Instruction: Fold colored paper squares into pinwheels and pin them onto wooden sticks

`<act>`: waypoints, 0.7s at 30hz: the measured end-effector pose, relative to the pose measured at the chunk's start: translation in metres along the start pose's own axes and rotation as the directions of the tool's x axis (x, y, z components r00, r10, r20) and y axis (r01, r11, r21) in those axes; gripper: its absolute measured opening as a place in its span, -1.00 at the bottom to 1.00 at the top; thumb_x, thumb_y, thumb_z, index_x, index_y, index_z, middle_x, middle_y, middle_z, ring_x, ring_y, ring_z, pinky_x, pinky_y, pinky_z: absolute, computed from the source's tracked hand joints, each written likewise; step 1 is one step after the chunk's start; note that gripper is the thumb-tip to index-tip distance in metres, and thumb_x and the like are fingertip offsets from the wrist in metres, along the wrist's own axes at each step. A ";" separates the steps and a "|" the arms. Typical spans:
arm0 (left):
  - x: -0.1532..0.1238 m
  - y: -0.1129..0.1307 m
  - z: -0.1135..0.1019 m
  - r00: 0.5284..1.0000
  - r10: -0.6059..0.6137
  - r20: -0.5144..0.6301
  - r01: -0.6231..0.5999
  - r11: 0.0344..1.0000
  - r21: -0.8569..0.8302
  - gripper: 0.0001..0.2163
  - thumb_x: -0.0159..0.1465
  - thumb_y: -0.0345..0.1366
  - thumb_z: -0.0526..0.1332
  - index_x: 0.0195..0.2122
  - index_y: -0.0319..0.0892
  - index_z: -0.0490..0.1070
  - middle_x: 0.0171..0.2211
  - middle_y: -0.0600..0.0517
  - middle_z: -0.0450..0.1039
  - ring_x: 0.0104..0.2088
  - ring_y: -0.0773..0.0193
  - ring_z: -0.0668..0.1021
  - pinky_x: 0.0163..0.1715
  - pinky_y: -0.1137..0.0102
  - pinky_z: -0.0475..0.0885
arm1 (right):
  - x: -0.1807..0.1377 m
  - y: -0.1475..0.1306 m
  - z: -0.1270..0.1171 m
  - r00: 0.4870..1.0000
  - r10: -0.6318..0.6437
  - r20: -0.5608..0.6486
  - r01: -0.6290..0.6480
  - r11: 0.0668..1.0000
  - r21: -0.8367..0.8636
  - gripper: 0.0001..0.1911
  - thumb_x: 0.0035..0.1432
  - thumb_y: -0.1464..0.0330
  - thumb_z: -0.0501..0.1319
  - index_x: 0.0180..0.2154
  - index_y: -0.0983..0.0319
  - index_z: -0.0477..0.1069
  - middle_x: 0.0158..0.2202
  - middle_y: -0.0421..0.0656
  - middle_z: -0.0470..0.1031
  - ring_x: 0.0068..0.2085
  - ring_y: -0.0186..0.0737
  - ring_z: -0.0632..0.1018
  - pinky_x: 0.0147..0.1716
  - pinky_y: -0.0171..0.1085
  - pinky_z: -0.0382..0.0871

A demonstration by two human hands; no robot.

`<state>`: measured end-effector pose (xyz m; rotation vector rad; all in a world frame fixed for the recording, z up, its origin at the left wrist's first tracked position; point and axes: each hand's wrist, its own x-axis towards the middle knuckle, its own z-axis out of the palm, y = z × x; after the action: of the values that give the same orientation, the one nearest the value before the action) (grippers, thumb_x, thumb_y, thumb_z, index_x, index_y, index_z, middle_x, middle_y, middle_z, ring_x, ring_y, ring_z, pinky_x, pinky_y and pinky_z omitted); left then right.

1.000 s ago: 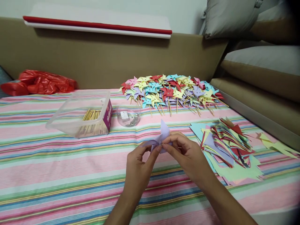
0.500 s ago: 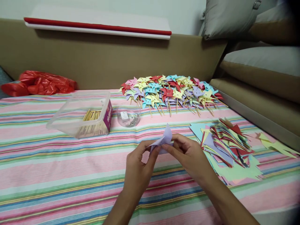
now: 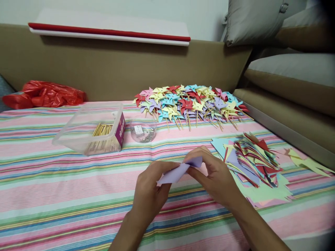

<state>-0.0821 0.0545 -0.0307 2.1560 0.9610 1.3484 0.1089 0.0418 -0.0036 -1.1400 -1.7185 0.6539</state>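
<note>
- The left hand [image 3: 150, 190] pinches the near corner of a purple paper piece [image 3: 174, 173], thumb on top and fingers tucked under it
- The right hand [image 3: 213, 176] grips the far end of the same paper, fingertips [image 3: 195, 157] curled over its folded edge and thumb pressing from below
- The paper hangs between both sets of fingers, just above the striped cloth [image 3: 65, 195], touching nothing else
- Judging from the fold, the work in hand is bending a paper point toward the middle; it goes best with the pinch kept close to the centre, so the flaps do not spring back, and with a soft curve rather than a hard crease
- Just right of the right fingers lies a stack of cut paper [image 3: 255, 160]
- Beyond the fingers sit a small clear cup [image 3: 143, 129] and a plastic box of sticks [image 3: 90, 127]; farther off lies a heap of pinwheels [image 3: 191, 103], with a red bag [image 3: 44, 94] far to the left
</note>
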 end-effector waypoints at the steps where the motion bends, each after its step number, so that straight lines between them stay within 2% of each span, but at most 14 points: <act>1: 0.000 0.000 -0.002 0.999 0.045 0.000 -0.045 0.999 0.013 -0.71 0.29 -0.55 0.19 -0.05 -0.05 0.45 -0.20 0.04 0.64 -0.22 0.27 0.64 -0.22 0.45 0.49 | -0.001 0.000 -0.001 0.999 -0.045 0.005 0.045 0.999 -0.006 -0.94 0.28 0.40 0.27 -0.23 0.10 0.46 -0.25 -0.21 0.50 -0.18 -0.19 0.48 -0.15 -0.21 0.34; 5: -0.002 -0.002 -0.006 0.992 0.129 0.006 -0.129 0.992 0.013 -0.66 0.27 -0.60 0.16 -0.02 -0.05 0.41 -0.14 0.01 0.64 -0.15 0.24 0.65 -0.15 0.41 0.50 | -0.003 0.001 -0.002 0.988 -0.155 0.019 0.156 0.987 -0.039 -0.86 0.29 0.46 0.25 -0.17 0.08 0.44 -0.25 -0.23 0.51 -0.17 -0.21 0.49 -0.13 -0.19 0.33; 13: -0.002 -0.002 -0.005 0.980 0.196 -0.021 -0.196 0.980 -0.005 -0.65 0.26 -0.62 0.14 -0.03 -0.08 0.41 -0.14 -0.01 0.63 -0.15 0.24 0.65 -0.17 0.40 0.51 | -0.004 0.004 0.003 0.968 -0.249 -0.017 0.247 0.966 -0.072 -0.81 0.30 0.53 0.21 -0.17 0.11 0.41 -0.26 -0.23 0.51 -0.20 -0.23 0.47 -0.18 -0.19 0.31; 18: 0.000 -0.002 -0.006 0.982 0.187 -0.012 -0.187 0.982 -0.006 -0.65 0.26 -0.63 0.16 -0.03 -0.08 0.41 -0.14 0.01 0.62 -0.15 0.27 0.64 -0.15 0.42 0.50 | -0.004 0.005 0.004 0.964 -0.265 -0.015 0.264 0.963 -0.054 -0.79 0.29 0.54 0.21 -0.15 0.11 0.43 -0.25 -0.23 0.50 -0.19 -0.24 0.46 -0.17 -0.19 0.31; 21: 0.000 -0.001 -0.007 0.993 0.120 -0.006 -0.120 0.993 -0.023 -0.70 0.27 -0.57 0.21 -0.05 -0.07 0.43 -0.19 0.05 0.62 -0.20 0.29 0.63 -0.20 0.46 0.49 | -0.003 0.007 0.007 0.977 -0.213 -0.014 0.213 0.977 0.005 -0.82 0.29 0.51 0.23 -0.15 0.10 0.46 -0.25 -0.22 0.49 -0.17 -0.23 0.46 -0.16 -0.19 0.33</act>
<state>-0.0888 0.0552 -0.0284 2.2246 0.8253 1.4136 0.1055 0.0430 -0.0134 -0.9364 -1.7957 0.5178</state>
